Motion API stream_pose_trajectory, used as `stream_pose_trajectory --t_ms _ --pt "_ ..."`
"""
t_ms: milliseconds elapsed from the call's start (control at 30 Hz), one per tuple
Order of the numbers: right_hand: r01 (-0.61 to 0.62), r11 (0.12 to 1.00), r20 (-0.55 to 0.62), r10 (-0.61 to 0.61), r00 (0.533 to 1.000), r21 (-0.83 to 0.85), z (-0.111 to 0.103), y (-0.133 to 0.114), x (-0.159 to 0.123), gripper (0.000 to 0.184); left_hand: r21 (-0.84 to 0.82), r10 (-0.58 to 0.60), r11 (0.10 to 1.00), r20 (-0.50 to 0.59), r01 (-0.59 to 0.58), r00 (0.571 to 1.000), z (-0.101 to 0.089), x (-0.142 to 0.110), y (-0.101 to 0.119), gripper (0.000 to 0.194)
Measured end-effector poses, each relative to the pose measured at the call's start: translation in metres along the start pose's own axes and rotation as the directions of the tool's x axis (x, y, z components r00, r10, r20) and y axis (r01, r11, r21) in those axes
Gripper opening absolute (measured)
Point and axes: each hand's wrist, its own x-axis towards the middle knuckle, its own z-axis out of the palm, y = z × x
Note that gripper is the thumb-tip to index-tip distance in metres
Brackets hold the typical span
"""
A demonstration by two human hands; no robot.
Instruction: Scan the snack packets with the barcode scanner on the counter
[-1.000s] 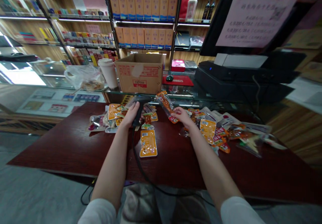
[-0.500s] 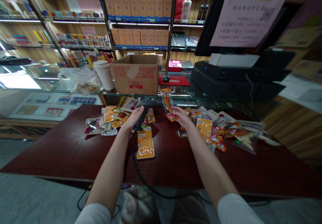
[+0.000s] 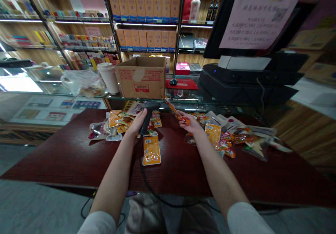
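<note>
Snack packet (image 3: 176, 111) tipped flatter in right hand (image 3: 190, 124); left hand (image 3: 136, 123) grips barcode scanner (image 3: 148, 116).

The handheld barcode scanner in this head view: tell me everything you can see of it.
The handheld barcode scanner is pistol-shaped and looks like dark plastic. Its grip is wrapped in the left hand, the head sits above the hand and points right, and the whole tool tilts slightly. It is held above the snack packets, not resting on them. A black cable leaves the grip's base and runs down across the dark red wooden table. The scan window cannot be seen.
</note>
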Motion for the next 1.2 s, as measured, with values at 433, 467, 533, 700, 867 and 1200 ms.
stream_pose_trajectory --t_ms 433,467,533,700,867,1200 --pt "-0.020 0.987 0.041 0.027 0.999 -0.159 0.004 -0.007 -0.013 0.038 -0.024 0.008 1.000 -0.014 -0.009 1.000 0.001 0.002 -0.004 0.074" --pt "-0.024 0.986 0.037 0.030 0.999 -0.164 0.003 -0.007 -0.013 0.038 -0.029 0.011 1.000 -0.010 -0.011 1.000 0.002 0.002 -0.004 0.074" --pt "-0.030 0.987 0.037 0.036 0.999 -0.161 0.001 -0.005 -0.012 0.039 -0.035 0.015 0.999 0.014 -0.014 1.000 0.004 0.001 -0.004 0.075" --pt "-0.043 0.994 0.080 0.052 0.995 -0.104 -0.001 -0.004 -0.010 0.038 -0.042 0.076 0.996 0.056 -0.074 0.996 0.014 -0.003 -0.003 0.072" --pt "-0.036 0.993 0.098 0.048 0.994 -0.112 0.002 -0.008 -0.011 0.029 -0.099 0.184 0.979 0.063 -0.177 0.981 0.020 -0.002 -0.003 0.065" --pt "-0.007 0.995 0.036 0.011 0.999 -0.096 0.000 -0.006 -0.003 0.019 -0.104 0.052 0.993 0.023 -0.049 0.998 -0.006 0.003 -0.002 0.073"
